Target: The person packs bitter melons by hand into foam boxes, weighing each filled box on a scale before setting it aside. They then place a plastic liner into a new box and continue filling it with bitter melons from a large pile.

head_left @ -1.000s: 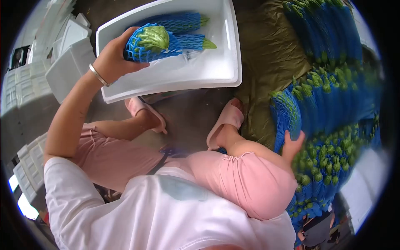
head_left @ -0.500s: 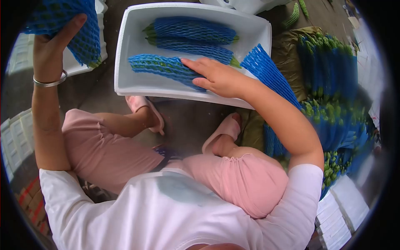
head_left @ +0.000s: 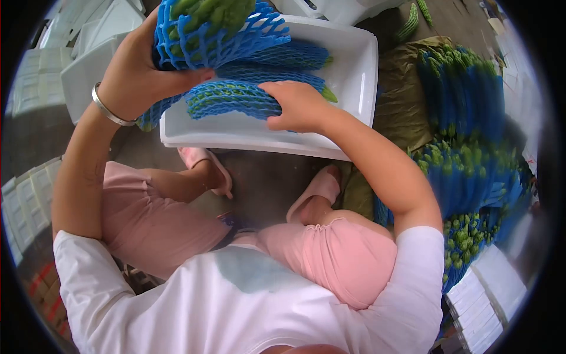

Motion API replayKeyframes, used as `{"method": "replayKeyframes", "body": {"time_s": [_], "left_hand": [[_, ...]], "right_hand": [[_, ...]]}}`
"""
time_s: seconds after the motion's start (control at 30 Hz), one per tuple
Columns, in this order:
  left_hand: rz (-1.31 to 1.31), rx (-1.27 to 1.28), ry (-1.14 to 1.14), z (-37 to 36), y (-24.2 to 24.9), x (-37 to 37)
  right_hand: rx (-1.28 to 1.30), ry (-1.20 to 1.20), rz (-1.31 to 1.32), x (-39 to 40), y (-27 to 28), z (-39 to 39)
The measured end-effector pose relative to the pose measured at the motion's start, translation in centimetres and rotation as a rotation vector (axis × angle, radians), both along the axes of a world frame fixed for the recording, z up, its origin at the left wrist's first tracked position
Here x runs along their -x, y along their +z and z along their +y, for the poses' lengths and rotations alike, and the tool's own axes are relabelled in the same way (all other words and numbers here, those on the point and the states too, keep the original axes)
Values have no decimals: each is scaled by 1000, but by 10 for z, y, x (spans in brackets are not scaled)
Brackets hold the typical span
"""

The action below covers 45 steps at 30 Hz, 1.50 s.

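Raised over the left end of a white foam box, my left hand is wrapped round a bitter gourd in a blue foam net sleeve. More blue netting hangs below that hand. My right hand is inside the box, fingers and thumb closed about the end of another netted bitter gourd. Behind it lie two more sleeved gourds, the middle one and the far one, partly hidden by the raised gourd.
Rows of netted bitter gourds are stacked on the right, beside brown sheeting. Loose gourds lie on the floor beyond the box. White foam boxes stand at the left. My feet in pink slippers are close to the box's near side.
My left hand has swung right with its gourd, from beside the box to over it. My right hand stays on the near gourd. A blue net at the box's right rim no longer shows.
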State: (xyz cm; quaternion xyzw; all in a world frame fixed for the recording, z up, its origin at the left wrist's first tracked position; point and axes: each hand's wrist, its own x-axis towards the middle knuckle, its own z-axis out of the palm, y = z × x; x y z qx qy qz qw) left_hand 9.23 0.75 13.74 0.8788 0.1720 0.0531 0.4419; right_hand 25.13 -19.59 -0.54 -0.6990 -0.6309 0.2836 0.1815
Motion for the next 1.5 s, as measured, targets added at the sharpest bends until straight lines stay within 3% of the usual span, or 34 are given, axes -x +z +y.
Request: {"method": "replayKeyframes", "body": {"time_s": [0.07,0.2,0.4,0.5,0.53,0.6,0.63,0.67,0.73,0.77,0.8,0.87,0.9,0.97,1.0,1.07,1.1,1.17,1.27,1.4,1.47,1.5], "left_hand": [[76,78,39,-2,7,0],[31,100,-3,-13,5,-8],[51,53,-26,-17,2,-16],[21,49,37,3,-8,-7],[30,89,84,10,-12,-1],[6,75,90,19,-14,3],[-3,55,91,22,-14,5],[-12,60,91,25,-14,6],[-30,136,59,29,-13,10],[-39,140,68,30,-13,12],[-55,161,91,29,-13,13],[-67,188,118,25,-12,19],[-102,164,109,25,-13,20],[-150,135,101,27,-11,19],[-128,144,91,27,-10,20],[-106,162,84,26,-8,23],[-90,179,78,26,-7,24],[-79,195,75,26,-8,22],[-45,183,76,27,-12,23],[-51,180,14,18,-8,15],[-60,228,-12,12,-9,11],[-94,165,-84,10,-12,9]], "right_hand": [[-16,-34,58,-21,17,-21],[293,-115,-35,-17,-3,-54],[72,-154,83,-21,6,-63],[-124,-758,619,-15,32,-78],[-117,-753,609,-11,34,-83],[-390,-961,850,-9,33,-90],[-391,-948,546,-9,32,-90],[-391,-947,535,-16,39,-96],[539,-693,272,-34,79,-100],[351,-651,49,-35,89,-100],[293,-716,-5,-38,102,-91],[-34,-552,-268,-46,99,-76],[-37,-551,-271,-48,93,-69],[-169,125,-670,-51,64,-58],[-75,174,-705,-48,37,-60],[-166,251,-854,-49,-9,-63],[-163,255,-859,-45,-6,-58],[131,318,-853,-40,-2,-49],[325,393,-767,-34,15,-52],[378,419,-639,-45,16,-42],[687,482,-508,-45,13,-23],[688,474,-503,-44,13,-27]]}}
